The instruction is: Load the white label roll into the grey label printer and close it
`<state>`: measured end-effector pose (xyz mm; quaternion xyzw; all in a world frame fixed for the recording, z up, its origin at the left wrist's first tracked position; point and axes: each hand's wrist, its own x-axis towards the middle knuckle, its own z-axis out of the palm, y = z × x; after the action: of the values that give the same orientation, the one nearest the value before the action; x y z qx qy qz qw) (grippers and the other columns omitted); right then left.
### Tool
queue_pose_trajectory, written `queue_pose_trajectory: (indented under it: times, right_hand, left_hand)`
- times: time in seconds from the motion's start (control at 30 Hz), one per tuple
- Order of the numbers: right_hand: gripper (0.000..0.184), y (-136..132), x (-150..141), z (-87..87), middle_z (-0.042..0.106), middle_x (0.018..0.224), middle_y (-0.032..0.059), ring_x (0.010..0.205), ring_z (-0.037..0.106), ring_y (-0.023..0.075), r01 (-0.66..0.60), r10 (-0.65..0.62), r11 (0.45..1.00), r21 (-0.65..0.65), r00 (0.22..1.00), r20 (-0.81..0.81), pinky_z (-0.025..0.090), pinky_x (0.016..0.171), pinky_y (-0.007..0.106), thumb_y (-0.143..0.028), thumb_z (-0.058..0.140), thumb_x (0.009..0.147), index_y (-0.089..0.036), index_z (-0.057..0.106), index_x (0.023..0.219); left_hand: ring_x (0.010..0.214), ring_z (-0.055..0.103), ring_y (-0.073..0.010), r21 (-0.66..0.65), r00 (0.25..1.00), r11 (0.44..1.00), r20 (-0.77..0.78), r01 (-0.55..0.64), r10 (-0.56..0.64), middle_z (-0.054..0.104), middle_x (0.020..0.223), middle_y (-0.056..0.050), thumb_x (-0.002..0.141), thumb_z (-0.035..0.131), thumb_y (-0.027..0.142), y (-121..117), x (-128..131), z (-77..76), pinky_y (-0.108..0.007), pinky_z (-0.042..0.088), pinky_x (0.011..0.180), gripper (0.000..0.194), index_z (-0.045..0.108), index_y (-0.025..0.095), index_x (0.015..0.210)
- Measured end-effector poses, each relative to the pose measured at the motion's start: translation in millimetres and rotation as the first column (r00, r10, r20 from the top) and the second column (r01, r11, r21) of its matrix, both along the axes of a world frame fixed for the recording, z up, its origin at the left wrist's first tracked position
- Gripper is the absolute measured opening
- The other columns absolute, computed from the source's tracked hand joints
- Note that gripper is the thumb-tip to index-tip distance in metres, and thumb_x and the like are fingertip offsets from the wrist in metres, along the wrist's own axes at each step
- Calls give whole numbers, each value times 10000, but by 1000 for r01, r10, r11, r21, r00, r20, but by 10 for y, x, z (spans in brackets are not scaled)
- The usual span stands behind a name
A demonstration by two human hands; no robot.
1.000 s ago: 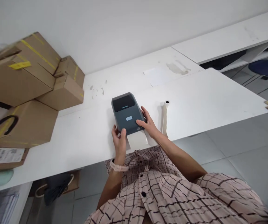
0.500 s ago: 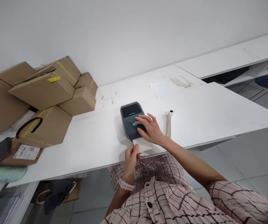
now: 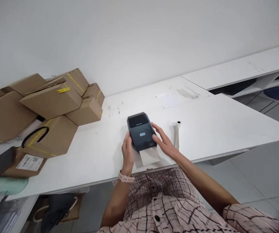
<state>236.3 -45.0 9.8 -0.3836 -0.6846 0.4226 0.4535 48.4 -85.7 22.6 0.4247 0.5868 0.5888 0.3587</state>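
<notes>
A dark blue-grey label printer [image 3: 143, 139] sits on the white table in front of me, its lid down. From its front slot a blank pale label strip [image 3: 150, 156] sticks out towards the table edge. My left hand [image 3: 128, 152] is against the printer's left side, fingers close together and pointing forward. Against the right side lies my right hand [image 3: 165, 142], with its thumb at the right front edge and its fingers along the flank. Between them, both hands hold the printer by its sides.
A small paper roll [image 3: 178, 124] with a loose tail stands right of the printer. Cardboard boxes [image 3: 53, 100] are stacked at the left, near a green roll [image 3: 5, 185]. A white sheet [image 3: 168, 100] lies towards the wall. The table's front edge [image 3: 100, 180] is close to me.
My left hand has let go of the label strip and moved to the printer's left side. My right hand has shifted from the printer's top to its right side.
</notes>
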Motion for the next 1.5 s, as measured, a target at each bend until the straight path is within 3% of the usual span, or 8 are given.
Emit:
queue_pose_trajectory:
  times: [0.27, 0.47, 0.67, 0.83, 0.97, 1.13, 1.33, 1.5]
  right_hand:
    - [643, -41, -54, -319, 305, 1663, 10, 1546, 256, 254, 105, -147, 964, -243, 976, -159, 212, 1273, 513, -636, 430, 991, -357, 331, 1561]
    - [676, -98, -121, -496, 385, 1622, 52, 1514, 328, 264, 162, -199, 968, -194, 962, -189, 231, 1270, 490, -671, 456, 960, -296, 415, 1521]
    - [663, 55, -86, -141, 368, 1631, 40, 1532, 284, 266, 139, -151, 986, -91, 978, -143, 200, 1275, 498, -697, 388, 971, -316, 426, 1513]
    - [821, 627, -217, 357, 256, 1678, 65, 1556, 202, 294, 120, -120, 985, 121, 993, -11, 161, 1269, 542, -783, 324, 933, -295, 262, 1591]
    - [864, 1191, -414, 647, 296, 1655, 112, 1532, 246, 329, 166, -185, 954, 251, 981, 53, 187, 1246, 574, -787, 281, 935, -239, 226, 1599]
    - [782, 1718, -549, 802, 373, 1615, 90, 1474, 354, 346, 160, -195, 947, 278, 975, 105, 280, 1196, 591, -735, 298, 960, -291, 204, 1596]
    - [663, 1603, -498, 860, 390, 1597, 130, 1483, 314, 352, 220, -334, 804, 552, 936, 113, 275, 1186, 594, -586, 431, 977, -251, 324, 1539]
    - [474, 1404, -451, 607, 694, 1234, 116, 1188, 617, 299, -298, 62, 885, 358, 838, 542, 502, 967, 447, -330, 595, 910, -216, 535, 1366]
  left_hand:
    - [1548, 244, -218, -79, 997, 995, -54, -58, 54, 266, 1681, -46, 985, 365, 626, -121, 77, -310, -339, 264, 1249, 724, 318, 233, 1591]
    - [1582, 60, -200, -25, 988, 997, -136, -76, 72, 158, 1707, -46, 995, 286, 637, -209, 162, -540, -349, 149, 1277, 739, 309, 205, 1595]
    - [1567, 174, -223, 92, 990, 993, -111, -75, 85, 217, 1695, -42, 1004, 319, 608, -25, 26, -214, -340, 234, 1252, 673, 414, 223, 1546]
    - [1375, 518, -237, 238, 993, 968, -75, -75, 95, 573, 1464, -124, 941, 571, 455, 497, -252, 53, -355, 417, 1123, 506, 577, 196, 1375]
    - [981, 665, -204, -8, 971, 983, -161, -183, 179, 694, 1073, -96, 855, 628, 372, 771, -425, -177, -321, 520, 839, 435, 637, 167, 1239]
    - [711, 592, -164, -272, 990, 961, -141, -52, 13, 592, 801, -13, 778, 692, 505, 766, -460, -515, -283, 455, 634, 559, 631, 161, 1214]
    - [599, 528, -157, -297, 965, 952, -263, -72, -9, 517, 666, 37, 777, 657, 435, 857, -456, -524, -272, 380, 573, 451, 623, 173, 1143]
    - [682, 575, -192, -296, 900, 952, -433, -82, -57, 613, 745, -14, 775, 567, 295, 899, -444, -430, -288, 371, 619, 278, 634, 188, 1023]
